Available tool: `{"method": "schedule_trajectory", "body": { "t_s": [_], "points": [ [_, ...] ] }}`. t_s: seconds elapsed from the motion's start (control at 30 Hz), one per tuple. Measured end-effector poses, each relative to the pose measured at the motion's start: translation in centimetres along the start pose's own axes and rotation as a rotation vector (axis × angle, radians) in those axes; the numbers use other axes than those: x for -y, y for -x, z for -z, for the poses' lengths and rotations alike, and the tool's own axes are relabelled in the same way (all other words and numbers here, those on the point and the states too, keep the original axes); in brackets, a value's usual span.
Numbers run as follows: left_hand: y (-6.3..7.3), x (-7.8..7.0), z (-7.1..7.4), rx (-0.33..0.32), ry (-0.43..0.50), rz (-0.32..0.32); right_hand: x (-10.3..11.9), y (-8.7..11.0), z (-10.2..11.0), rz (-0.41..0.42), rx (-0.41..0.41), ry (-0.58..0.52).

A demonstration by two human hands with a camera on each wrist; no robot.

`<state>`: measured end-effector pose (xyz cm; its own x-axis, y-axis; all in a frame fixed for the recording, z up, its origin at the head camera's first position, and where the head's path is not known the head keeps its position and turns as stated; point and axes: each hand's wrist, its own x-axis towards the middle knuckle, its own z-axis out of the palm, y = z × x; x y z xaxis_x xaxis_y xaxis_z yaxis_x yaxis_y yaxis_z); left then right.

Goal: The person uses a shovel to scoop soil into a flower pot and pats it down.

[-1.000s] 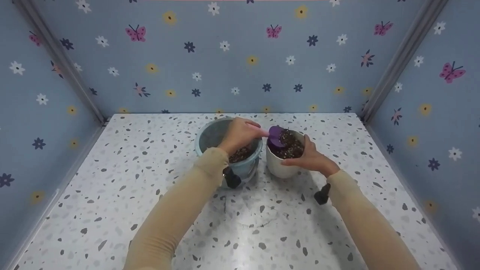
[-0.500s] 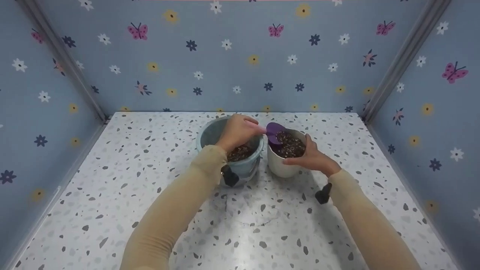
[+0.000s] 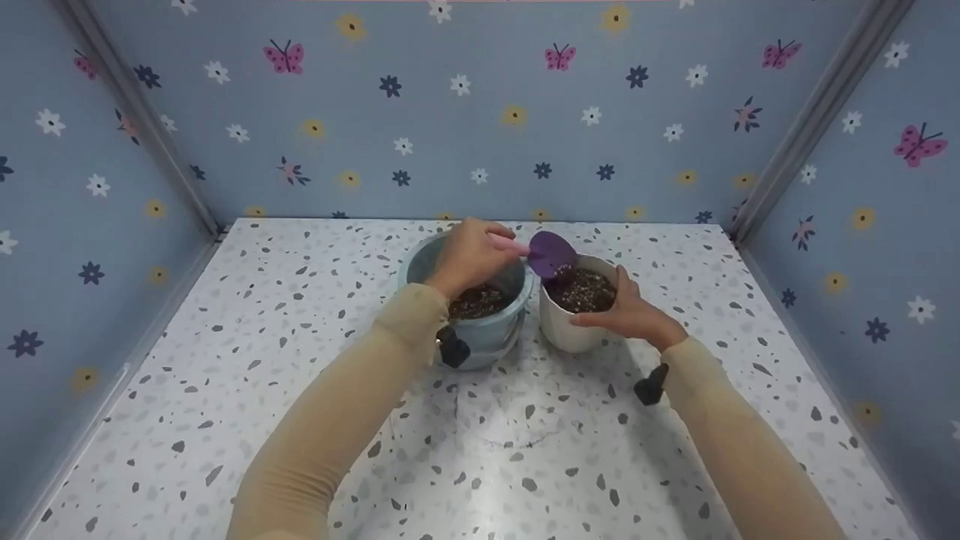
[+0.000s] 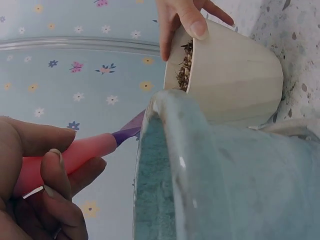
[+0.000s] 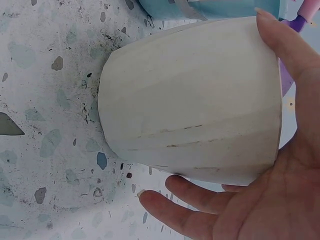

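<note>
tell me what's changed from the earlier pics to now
The scoop has risen and drawn slightly left, toward the blue pot; soil heaped at its blade has mostly slid off into the white pot. Nothing was newly gripped or let go: the left hand still grips the scoop, the right hand the white pot. Both pots stayed put.

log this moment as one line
left hand: grips trowel by pink handle; right hand: holds cream flowerpot; purple blade: at cream flowerpot's rim; soil: in cream flowerpot, blue flowerpot
</note>
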<state>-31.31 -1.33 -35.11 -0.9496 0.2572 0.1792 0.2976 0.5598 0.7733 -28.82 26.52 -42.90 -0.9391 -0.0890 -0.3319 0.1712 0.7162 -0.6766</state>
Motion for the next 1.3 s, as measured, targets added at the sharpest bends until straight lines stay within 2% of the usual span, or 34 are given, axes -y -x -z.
{"method": "schedule_trajectory", "body": {
  "t_s": [0.17,0.3,0.47,0.67,0.87,1.03,1.13,1.3],
  "points": [
    [0.4,-0.1,0.2,-0.027,-0.15,-0.148,0.0,-0.1,0.0,-0.015,-0.006,0.007],
    [0.8,-0.2,0.5,-0.054,-0.199,-0.197,0.0,-0.1,0.0,-0.006,-0.004,0.009],
    [1.1,-0.1,1.3,-0.085,-0.147,-0.191,-0.1,0.0,0.1,0.011,-0.008,0.007],
    [1.4,0.4,2.7,-0.099,-0.071,-0.139,-0.2,0.1,0.3,0.01,-0.005,0.005],
    [2.0,0.5,5.4,-0.088,-0.012,-0.074,-0.1,0.1,0.1,0.016,-0.008,-0.011],
    [2.6,0.6,8.1,-0.087,-0.024,-0.05,0.0,0.3,-0.1,0.008,-0.002,-0.007],
    [2.8,0.6,9.4,-0.082,-0.054,-0.068,-0.1,0.3,0.0,0.017,0.002,-0.006],
    [2.8,1.1,10.7,-0.037,-0.177,-0.113,-0.1,0.3,0.0,0.04,0.016,-0.027]
  ]
}}
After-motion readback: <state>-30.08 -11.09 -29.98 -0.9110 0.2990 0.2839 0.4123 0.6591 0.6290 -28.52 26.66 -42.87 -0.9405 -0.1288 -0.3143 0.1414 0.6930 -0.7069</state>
